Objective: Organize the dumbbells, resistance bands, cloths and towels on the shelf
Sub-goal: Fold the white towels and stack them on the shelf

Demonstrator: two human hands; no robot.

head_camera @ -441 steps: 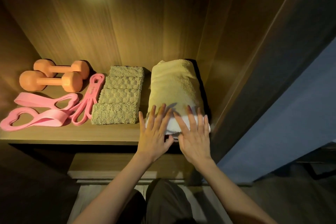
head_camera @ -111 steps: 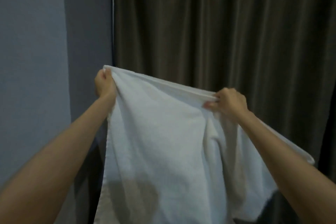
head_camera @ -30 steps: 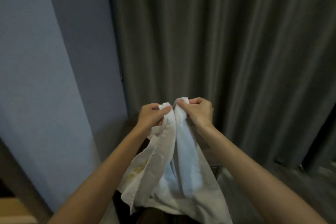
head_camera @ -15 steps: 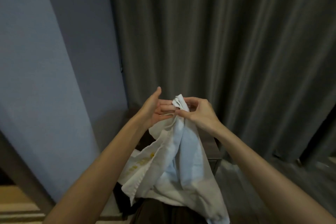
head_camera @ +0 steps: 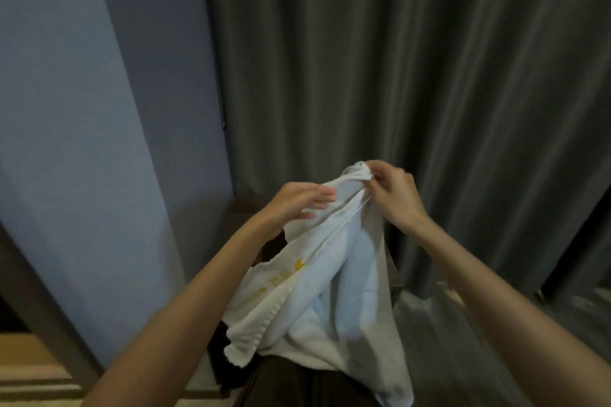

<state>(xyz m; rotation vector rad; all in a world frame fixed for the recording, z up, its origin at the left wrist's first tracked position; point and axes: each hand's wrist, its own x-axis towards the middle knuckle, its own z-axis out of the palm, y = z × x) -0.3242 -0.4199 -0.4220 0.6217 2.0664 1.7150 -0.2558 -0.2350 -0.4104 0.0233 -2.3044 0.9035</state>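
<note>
— White towel [head_camera: 330, 277] up in the air in front of the body, gathered at the top, hanging down to the lap. Yellow lettering on the left flap.

— Right hand [head_camera: 391, 196]?

— Pinched tight on the bunched top corners. Left hand [head_camera: 297, 203] beside it, fingers loosely extended and resting on the cloth just below, not clearly gripping.

— Best way to finish the fold?

— Probably match the corners first, then slide the left hand down the edge to flatten the layers before halving again. Otherwise a lumpy bundle, likely.

— Any surface underneath?

— None in use. Only the lap and dark trousers [head_camera: 297, 383]; a low dark piece of furniture [head_camera: 251, 205] behind, hard to make out.

— And the room?

— Grey curtain [head_camera: 396, 59] far and right, blue-grey wall [head_camera: 82, 109] left, striped floor covering [head_camera: 29, 373] at near left. Shelf not in view.
</note>
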